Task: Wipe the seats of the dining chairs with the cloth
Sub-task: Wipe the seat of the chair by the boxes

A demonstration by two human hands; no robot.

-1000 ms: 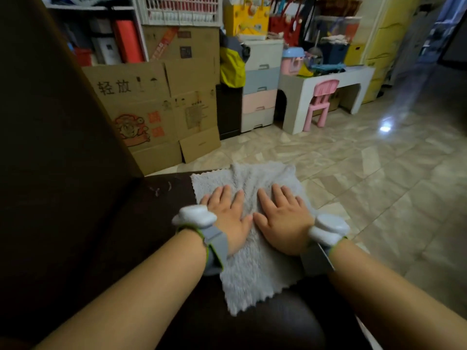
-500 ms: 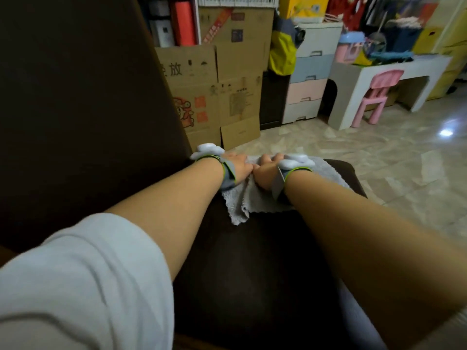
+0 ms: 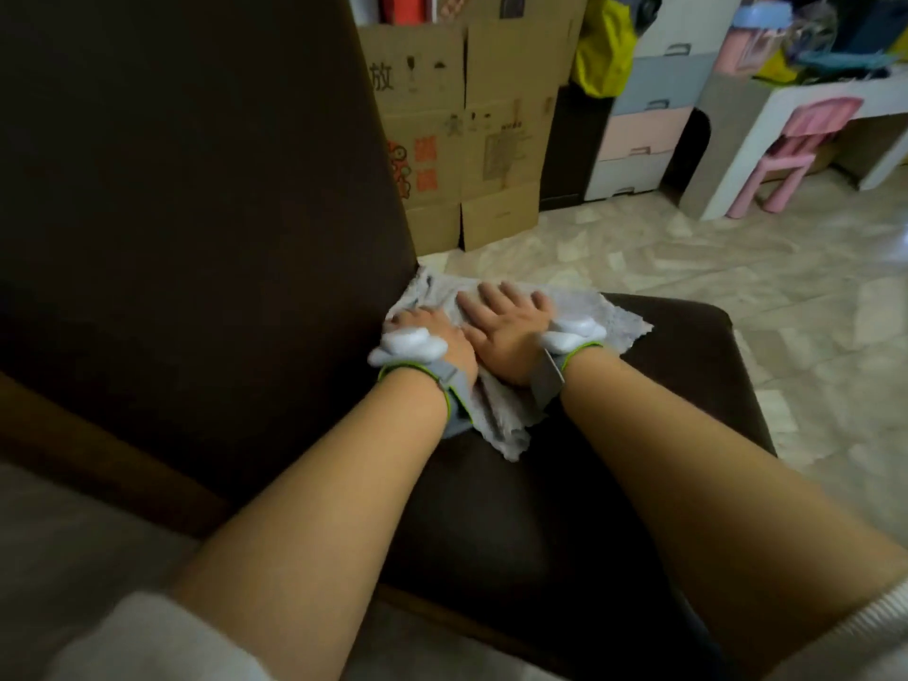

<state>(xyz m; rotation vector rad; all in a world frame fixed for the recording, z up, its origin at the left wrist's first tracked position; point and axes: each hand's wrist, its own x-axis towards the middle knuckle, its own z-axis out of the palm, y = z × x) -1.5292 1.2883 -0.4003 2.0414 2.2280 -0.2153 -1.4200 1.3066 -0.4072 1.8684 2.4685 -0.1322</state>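
From the head view, the cloth (image 3: pixel 496 356) lies spread on the dark seat (image 3: pixel 565 523) of the dining chair, pushed up to the far left corner where the seat meets the tall backrest (image 3: pixel 196 213). Both hands rest on top of it, side by side and touching at the thumbs. The right hand (image 3: pixel 506 326) lies flat with fingers straight and slightly fanned, pressing the fabric down and holding nothing. The left hand (image 3: pixel 435 329) is partly hidden behind its white wrist device; its fingers reach into the bunched fabric beside the backrest, and whether they are curled into the cloth or laid flat I cannot tell.

The cloth's long axis runs slantwise, from its near corner just beyond the left wrist out to its far right corner, which points toward the seat's right edge. Fabric lies under and beyond the fingers, with a free flap to the right of the right hand. The left hand is nearer the backrest, the right nearer the open seat. By my judgement, most of the seat lies near and right of the cloth, so the coming stroke should draw that way.
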